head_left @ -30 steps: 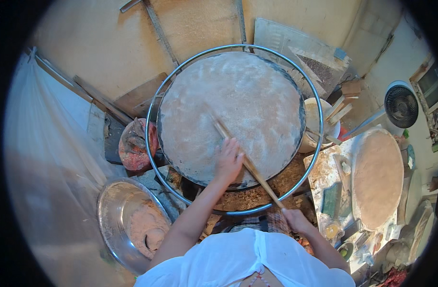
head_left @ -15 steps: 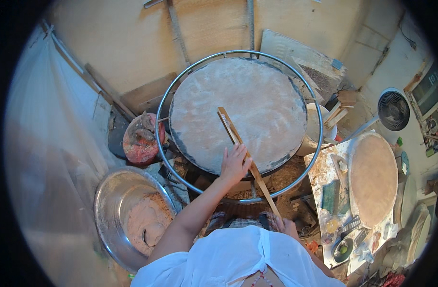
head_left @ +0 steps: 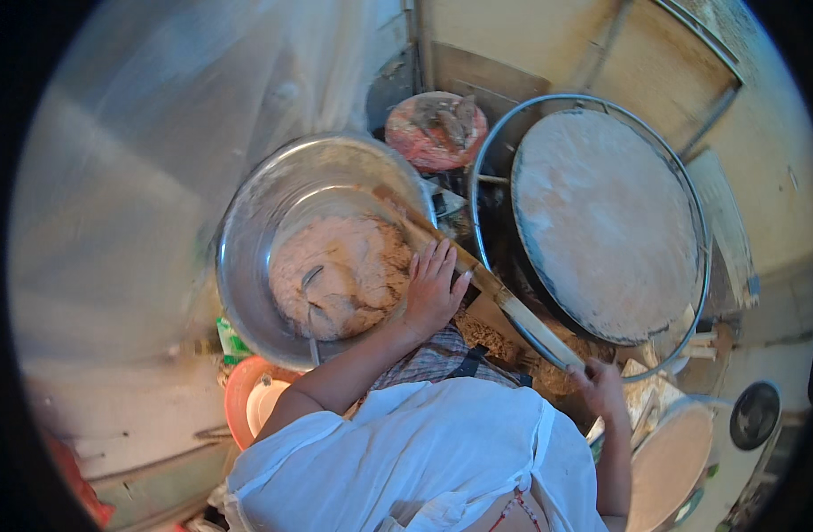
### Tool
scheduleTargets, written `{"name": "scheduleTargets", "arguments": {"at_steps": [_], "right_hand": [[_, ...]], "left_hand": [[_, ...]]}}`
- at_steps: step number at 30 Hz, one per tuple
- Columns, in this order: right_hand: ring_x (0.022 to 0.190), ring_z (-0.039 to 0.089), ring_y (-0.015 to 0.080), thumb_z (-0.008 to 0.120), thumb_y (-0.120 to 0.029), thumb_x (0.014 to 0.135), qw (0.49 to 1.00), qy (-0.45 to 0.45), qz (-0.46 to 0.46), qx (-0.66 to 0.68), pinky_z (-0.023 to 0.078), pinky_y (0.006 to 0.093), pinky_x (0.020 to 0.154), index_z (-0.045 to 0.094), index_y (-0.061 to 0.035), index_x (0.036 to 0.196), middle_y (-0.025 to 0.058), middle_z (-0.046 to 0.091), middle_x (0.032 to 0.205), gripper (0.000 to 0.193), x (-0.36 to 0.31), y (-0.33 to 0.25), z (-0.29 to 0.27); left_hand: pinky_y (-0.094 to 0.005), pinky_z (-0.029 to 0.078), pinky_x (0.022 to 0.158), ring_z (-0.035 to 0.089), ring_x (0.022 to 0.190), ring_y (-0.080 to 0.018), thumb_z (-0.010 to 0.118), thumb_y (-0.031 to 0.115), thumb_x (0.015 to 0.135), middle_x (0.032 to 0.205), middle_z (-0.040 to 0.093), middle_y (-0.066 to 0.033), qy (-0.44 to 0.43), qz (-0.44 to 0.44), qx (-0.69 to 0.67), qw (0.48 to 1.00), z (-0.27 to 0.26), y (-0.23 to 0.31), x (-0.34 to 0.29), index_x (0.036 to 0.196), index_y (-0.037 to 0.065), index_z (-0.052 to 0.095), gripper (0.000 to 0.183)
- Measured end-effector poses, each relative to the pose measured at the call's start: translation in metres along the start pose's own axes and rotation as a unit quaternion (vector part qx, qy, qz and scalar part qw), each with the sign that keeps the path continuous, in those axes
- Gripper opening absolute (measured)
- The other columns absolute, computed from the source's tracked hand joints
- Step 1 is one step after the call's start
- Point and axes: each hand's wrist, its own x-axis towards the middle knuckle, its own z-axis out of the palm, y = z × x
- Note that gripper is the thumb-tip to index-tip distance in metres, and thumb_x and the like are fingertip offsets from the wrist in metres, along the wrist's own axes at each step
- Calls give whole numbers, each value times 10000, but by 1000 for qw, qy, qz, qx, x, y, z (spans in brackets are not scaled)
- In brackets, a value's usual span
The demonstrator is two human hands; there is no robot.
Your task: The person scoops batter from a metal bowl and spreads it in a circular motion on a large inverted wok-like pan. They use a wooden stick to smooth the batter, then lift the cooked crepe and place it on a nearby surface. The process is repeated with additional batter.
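Observation:
A long flat wooden strip slants from my right side to the left, its far end over a wide metal basin. My right hand is closed round its near end. Against the strip's middle lies my left hand, fingers stretched out and thumb apart. Inside the basin is a thick, pinkish-brown paste, with a ladle sunk in it, its handle toward me. To the right, a large round griddle carries a thin pale layer over nearly all its top.
A metal tube ring surrounds the griddle. Behind the basin stands a red tub with lumpy scraps on top. An orange-red bowl sits by my left elbow. At lower right are a round flat sheet and a fan.
My view and body have turned left toward the basin. The strip's far end has gone from over the griddle to over the basin, with both hands still at the strip.

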Motion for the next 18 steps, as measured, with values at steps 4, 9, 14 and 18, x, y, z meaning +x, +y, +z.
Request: {"name": "scheduleTargets", "arguments": {"at_steps": [4,9,14,18], "right_hand": [[679,631,374,670,-455,822,978,-11,-117,-171,496,453,633,644,-18,759,192,629,679,442,33,-97,-44],[699,659,362,617,-454,861,958,-26,-187,-214,520,469,656,680,-40,822,188,663,734,421,56,-141,5],[669,655,357,644,-465,850,975,-23,-178,-132,515,459,618,626,-41,806,168,648,677,426,66,-70,84],[647,639,364,641,-501,840,986,-10,-158,-44,504,462,595,589,-44,770,168,624,647,465,62,-19,136]], "left_hand": [[-494,237,1110,358,1340,-356,406,412,980,1424,399,-240,-69,-132,-37,988,0,-50,-39,1343,-56,434,593],[-436,251,1119,334,1353,-349,395,439,978,1472,324,-233,-110,-239,-25,965,28,-108,-55,1393,-61,349,651],[-497,208,1126,255,1386,-371,429,422,965,1515,246,-204,-73,-213,15,974,15,-114,-68,1415,-49,317,661],[-525,185,1125,243,1385,-388,475,378,945,1510,255,-194,-27,-157,85,984,2,-103,-71,1415,-40,316,649]]}}
